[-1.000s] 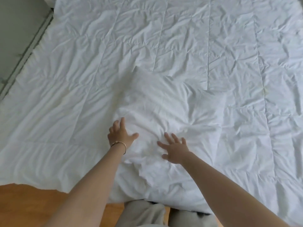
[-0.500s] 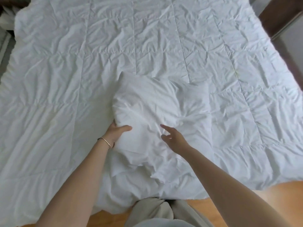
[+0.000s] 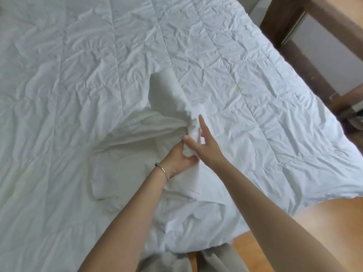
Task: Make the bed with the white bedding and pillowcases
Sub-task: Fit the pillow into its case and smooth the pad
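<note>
Item: white pillow (image 3: 169,99) in its white pillowcase (image 3: 141,146), lifted on edge over the near middle of the quilted white duvet (image 3: 78,65), which lies spread and creased across the bed. One corner stands up; the loose open end of the case trails flat toward the person. Left hand (image 3: 179,159), thin bracelet (image 3: 163,169) at the wrist, is bunched tight into a gathered fistful of fabric. Right hand (image 3: 207,148) sits just beside it, touching the bunch, fingers mostly straight and thumb out, steadying more than gripping. Handling, by judgement: light, soft, wholly limp, no fragility; cotton looks grippy rather than slick, but filling will slump away from any single hold. Best taken at two corners or along a seam. Also present: wooden floor (image 3: 245,246), dark wooden furniture (image 3: 284,18) at right.
</note>
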Demonstrator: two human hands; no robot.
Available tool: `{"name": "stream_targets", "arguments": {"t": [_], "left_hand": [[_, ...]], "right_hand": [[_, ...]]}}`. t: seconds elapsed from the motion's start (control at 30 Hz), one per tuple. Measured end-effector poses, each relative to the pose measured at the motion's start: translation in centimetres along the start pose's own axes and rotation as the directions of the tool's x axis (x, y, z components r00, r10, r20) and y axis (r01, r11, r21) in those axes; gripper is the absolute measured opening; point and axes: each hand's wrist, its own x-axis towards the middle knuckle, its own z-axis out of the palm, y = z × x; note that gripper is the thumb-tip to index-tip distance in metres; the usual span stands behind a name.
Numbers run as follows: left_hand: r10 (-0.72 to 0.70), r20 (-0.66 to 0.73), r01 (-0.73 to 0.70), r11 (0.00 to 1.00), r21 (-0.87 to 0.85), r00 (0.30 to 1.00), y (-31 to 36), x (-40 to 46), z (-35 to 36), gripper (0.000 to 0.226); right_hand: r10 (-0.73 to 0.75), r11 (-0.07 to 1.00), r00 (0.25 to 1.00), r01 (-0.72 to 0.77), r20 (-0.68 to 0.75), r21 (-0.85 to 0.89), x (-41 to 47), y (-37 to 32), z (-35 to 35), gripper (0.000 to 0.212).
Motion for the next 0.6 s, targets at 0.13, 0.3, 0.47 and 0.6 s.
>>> {"name": "stream_targets", "arguments": {"t": [0.13, 0.3, 0.47, 0.6], "left_hand": [[0.055, 0.129, -0.065, 0.995, 0.076, 0.990, 3.1, 5.7, 7.4, 0.055], [-0.077, 0.127, 0.061, 0.991, 0.123, 0.989, 3.3, 10.4, 14.6, 0.070], [-0.346, -0.303, 0.313, 0.937, -0.153, 0.888, 2.5, 9.5, 15.9, 0.031], [-0.440, -0.506, 0.396, 0.896, -0.199, 0.741, 2.0, 8.9, 14.7, 0.063]], "right_hand": [[0.005, 1.000, 0.997, -0.006, -0.072, -0.013, 1.6, 1.7, -9.1, 0.080], [-0.032, 0.989, 0.999, 0.027, -0.035, -0.147, 4.3, 6.3, -17.6, 0.068], [0.062, 0.930, 0.988, -0.007, 0.140, -0.368, 4.8, 8.1, -17.5, 0.077], [0.037, 0.954, 0.974, 0.032, 0.223, -0.297, 4.8, 7.2, -16.2, 0.086]]}}
